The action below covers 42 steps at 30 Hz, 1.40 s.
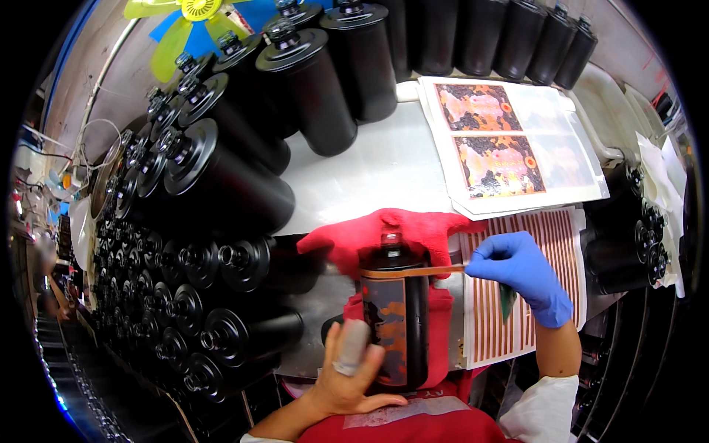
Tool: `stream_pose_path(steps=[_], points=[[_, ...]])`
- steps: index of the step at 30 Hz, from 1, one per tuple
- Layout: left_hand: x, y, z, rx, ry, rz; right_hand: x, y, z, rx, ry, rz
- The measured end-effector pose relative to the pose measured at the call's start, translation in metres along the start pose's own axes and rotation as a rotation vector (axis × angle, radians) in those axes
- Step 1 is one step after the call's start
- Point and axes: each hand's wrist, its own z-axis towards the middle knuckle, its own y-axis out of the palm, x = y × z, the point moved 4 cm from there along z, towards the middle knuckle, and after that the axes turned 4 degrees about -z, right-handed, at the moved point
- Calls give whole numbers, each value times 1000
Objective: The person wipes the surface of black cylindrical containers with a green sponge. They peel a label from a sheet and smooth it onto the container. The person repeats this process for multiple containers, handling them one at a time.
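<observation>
"What are the left hand's [341,382] fingers doing?"

"They're standing loosely apart beside the black bottle's [418,332] lower left; they're blurring, so I can't tell whether they're gripping."

"Where's that bottle resting?"

"Before the person, at the red cloth [336,240], its neck pointing away."

"And the right hand [521,277]?"

"Its blue-gloved fingers are pinching the orange strip's [425,272] end, closed tight; the strip is crossing below the shoulder. Farther back, printed sheets [487,111] are lying on the tabletop [362,162]."
</observation>
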Motion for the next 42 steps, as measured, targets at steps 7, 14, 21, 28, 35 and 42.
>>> stream_pose_path(steps=[7,14,21,28,35,42], points=[[17,23,22,-154,180,337,-40,-6,-27,24,-146,141],[15,20,18,-127,140,225,-1,-14,-7,135,-104,-13],[-26,26,-15,77,69,-295,-6,18,14,29,-79,-76],[3,6,-2,76,33,-57,-14,28,13,-68,-118,-14],[-3,22,4,-118,41,0,-18,27,10,-129,-72,-32],[-13,16,-13,117,-58,-227,-33,48,10,-179,-143,-33]])
